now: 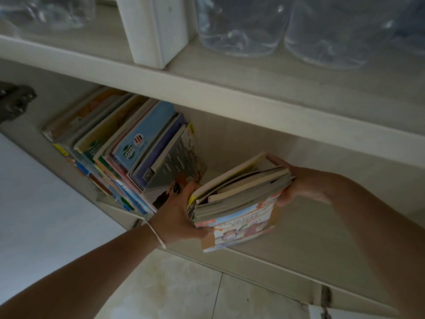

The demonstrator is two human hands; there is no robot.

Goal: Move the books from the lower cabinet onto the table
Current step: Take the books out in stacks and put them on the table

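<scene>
Left hand [178,217] and right hand [299,184] clamped opposite ends of book bundle [239,201] in lower cabinet [299,229] — remaining books [128,153] just beyond left hand. Thin, glossy covers likely slippery, bundle probably heavy — squeeze inward, support beneath.

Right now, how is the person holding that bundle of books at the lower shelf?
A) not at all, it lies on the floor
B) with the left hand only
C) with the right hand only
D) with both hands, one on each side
D: the left hand grips one side of the bundle of books and the right hand the other.
</scene>
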